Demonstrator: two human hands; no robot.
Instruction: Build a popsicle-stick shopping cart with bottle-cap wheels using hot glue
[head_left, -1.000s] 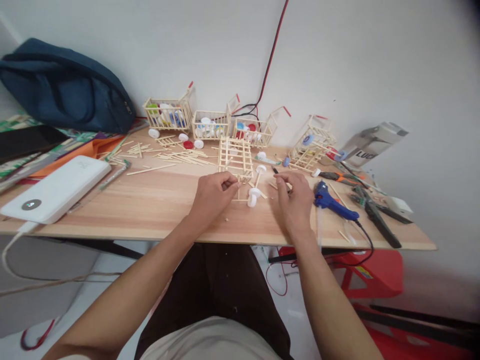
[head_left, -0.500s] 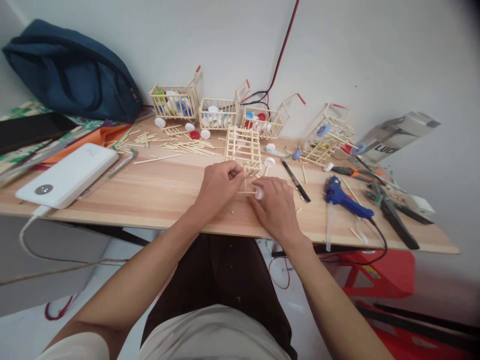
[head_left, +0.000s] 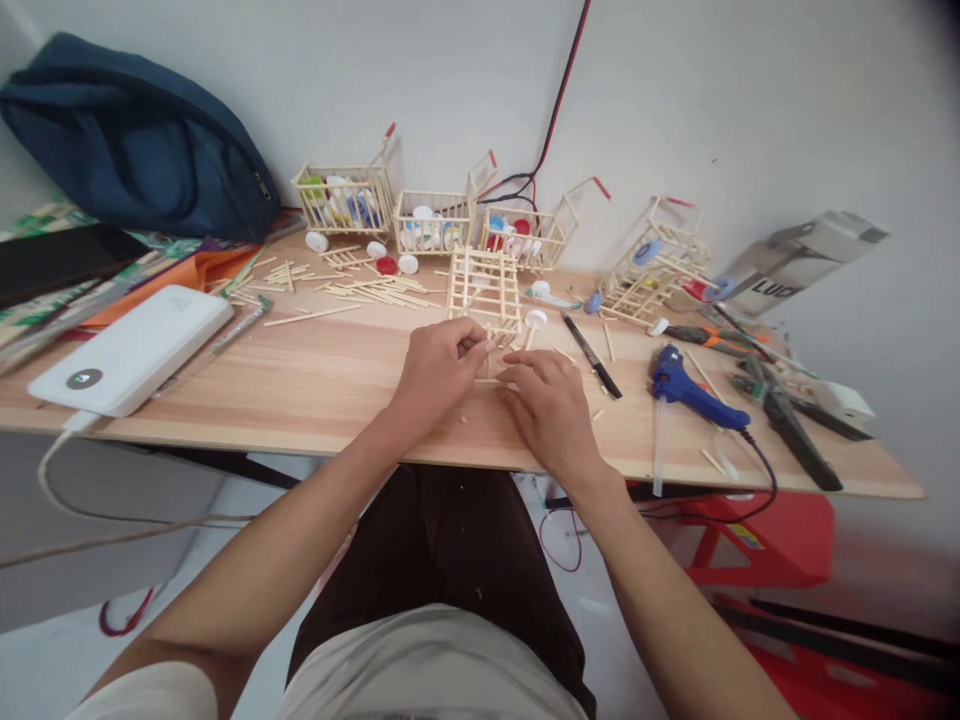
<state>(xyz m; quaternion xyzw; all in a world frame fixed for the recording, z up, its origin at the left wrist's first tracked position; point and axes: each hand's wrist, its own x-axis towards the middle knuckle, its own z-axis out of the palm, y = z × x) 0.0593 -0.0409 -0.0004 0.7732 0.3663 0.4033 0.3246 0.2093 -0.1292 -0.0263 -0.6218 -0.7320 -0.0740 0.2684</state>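
A small cart frame of thin wooden sticks (head_left: 484,285) lies in front of me on the wooden table (head_left: 322,385). At its near end, my left hand (head_left: 442,368) is closed, thumb and finger pinching the stick frame. My right hand (head_left: 551,405) is just to the right, its curled fingers closed around the end of a short stick (head_left: 489,380) that joins the frame's near end. The fingers hide most of what lies between the hands. A white bottle-cap wheel on a stick (head_left: 535,320) rests beyond my right hand.
Several finished stick carts (head_left: 345,200) stand along the wall, with loose sticks (head_left: 375,290) before them. On the right lie a black pen (head_left: 592,355), a blue glue gun (head_left: 694,390) and pliers (head_left: 799,425). A white power bank (head_left: 135,345) and blue bag (head_left: 142,140) are left.
The white cap seen at my right fingertips is now hidden behind the fingers. My right hand has shifted slightly; my left hand keeps its pinch on the frame.
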